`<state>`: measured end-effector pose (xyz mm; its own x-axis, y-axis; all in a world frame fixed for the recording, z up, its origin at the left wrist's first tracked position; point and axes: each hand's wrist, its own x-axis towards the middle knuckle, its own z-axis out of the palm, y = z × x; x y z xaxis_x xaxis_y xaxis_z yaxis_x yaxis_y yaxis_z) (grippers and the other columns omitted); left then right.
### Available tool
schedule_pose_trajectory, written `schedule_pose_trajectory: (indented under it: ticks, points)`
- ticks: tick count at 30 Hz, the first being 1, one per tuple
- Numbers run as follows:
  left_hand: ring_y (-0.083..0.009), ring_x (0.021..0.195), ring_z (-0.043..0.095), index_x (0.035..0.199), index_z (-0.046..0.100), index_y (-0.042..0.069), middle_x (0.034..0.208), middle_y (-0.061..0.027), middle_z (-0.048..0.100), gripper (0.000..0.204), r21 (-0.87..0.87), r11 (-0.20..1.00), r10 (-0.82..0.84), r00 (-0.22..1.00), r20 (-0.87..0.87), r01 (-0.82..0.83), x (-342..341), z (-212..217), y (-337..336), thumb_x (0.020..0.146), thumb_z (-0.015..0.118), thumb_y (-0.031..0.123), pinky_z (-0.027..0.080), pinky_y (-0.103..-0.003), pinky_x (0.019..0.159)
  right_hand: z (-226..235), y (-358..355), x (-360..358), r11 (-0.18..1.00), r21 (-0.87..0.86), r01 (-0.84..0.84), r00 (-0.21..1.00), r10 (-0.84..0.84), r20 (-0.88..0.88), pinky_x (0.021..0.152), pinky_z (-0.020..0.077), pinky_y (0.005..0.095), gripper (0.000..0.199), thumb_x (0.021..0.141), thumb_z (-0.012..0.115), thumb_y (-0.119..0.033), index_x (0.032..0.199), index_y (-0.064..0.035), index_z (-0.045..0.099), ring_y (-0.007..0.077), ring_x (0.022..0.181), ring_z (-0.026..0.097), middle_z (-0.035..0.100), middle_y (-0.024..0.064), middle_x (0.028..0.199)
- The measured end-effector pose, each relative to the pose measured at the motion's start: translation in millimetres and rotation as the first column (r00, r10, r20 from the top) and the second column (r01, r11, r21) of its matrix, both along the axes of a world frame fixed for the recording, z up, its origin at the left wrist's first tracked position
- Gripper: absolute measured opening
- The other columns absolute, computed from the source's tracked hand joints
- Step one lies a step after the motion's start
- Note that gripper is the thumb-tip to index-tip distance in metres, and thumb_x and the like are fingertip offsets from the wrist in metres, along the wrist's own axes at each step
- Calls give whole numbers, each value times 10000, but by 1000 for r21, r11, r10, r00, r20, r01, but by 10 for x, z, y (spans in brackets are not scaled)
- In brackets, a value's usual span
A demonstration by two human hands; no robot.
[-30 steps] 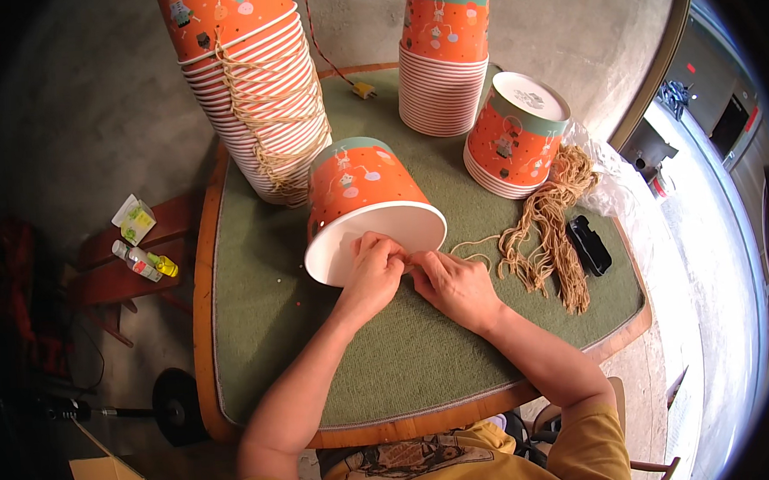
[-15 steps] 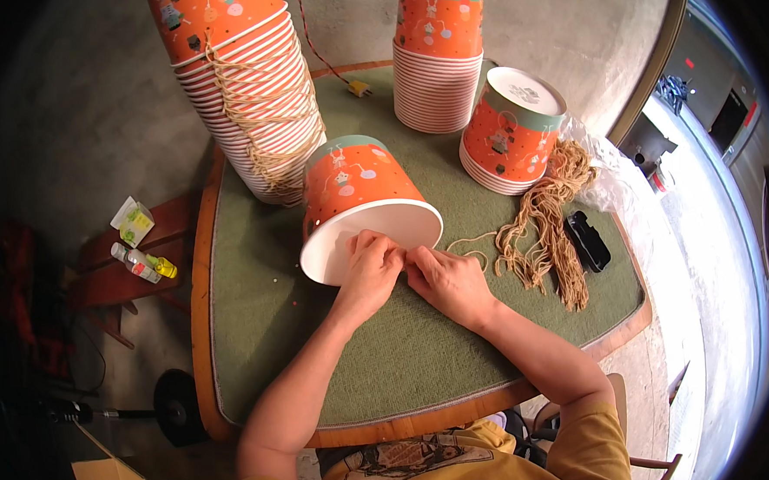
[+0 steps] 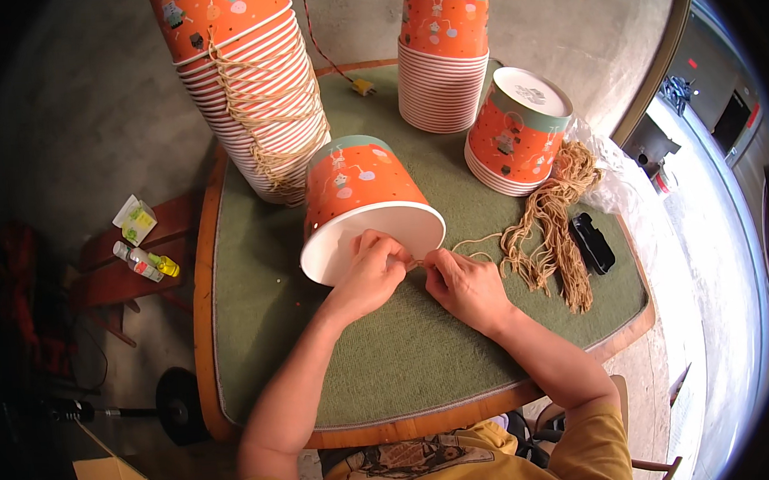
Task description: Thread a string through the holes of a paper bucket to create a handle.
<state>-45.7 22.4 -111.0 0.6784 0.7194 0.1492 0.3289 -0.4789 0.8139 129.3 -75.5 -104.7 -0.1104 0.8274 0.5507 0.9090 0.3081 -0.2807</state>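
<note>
A: On the green tabletop (image 3: 391, 370), what lies on its side?

B: An orange paper bucket (image 3: 361, 198). Its white open mouth faces the person.

A: Where are the hands?

B: Both are at the rim of the bucket, close together. The left hand (image 3: 370, 271) rests on the rim with its fingers curled in. The right hand (image 3: 465, 283) is just beside it, and its fingertips pinch a thin tan string (image 3: 472, 244).

A: Is the left hand pinching the string too?

B: It looks closed at the same spot, but I cannot tell if it grips the string or only the rim.

A: Where does the string go?

B: It runs to the right, toward a bundle of tan strings (image 3: 553, 222) lying on the tabletop.

A: What else is there?

B: A tall stack of buckets (image 3: 250, 82) with strings hanging on it stands behind the lying bucket. Another stack (image 3: 444, 54) stands farther back. A short stack (image 3: 518, 124) leans beside the bundle. A small black thing (image 3: 593, 242) lies near the right edge. Little bottles (image 3: 147, 263) sit on a low stool to the left.
</note>
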Motion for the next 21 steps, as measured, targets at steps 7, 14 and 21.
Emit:
schedule_pose_trajectory:
  ticks: [7, 14, 21]
  points:
    - [-362, 1178, 388, 1008, 587, 60, 1199, -113, 462, 152, 62, 998, -15, 1000, -17, 16, 16, -7, -28, 888, 624, 147, 355, -469, 1035, 5, 10, -14, 1000, -6, -17, 1000, 17, -18, 471, 514, 372, 183, 835, 639, -115, 965, -94, 512, 247, 595, 648, 612, 65, 738]
    - [-341, 1134, 424, 946, 593, 54, 1111, -104, 517, 83, 29, 998, 45, 998, 40, -47, 40, -44, -15, 895, 624, 111, 389, -445, 987, 30, -11, 5, 999, -13, -37, 999, 36, -34, 480, 513, 377, 150, 833, 650, -153, 901, -90, 532, 252, 581, 646, 620, 63, 716]
    - [-334, 1099, 448, 925, 587, 50, 1061, -94, 543, 84, 97, 991, 90, 995, 45, -94, 59, -71, -27, 874, 640, 91, 396, -440, 968, 36, -38, 36, 997, -75, -36, 996, 42, 75, 474, 503, 382, 188, 856, 655, -228, 813, -91, 533, 269, 527, 624, 616, 66, 636]
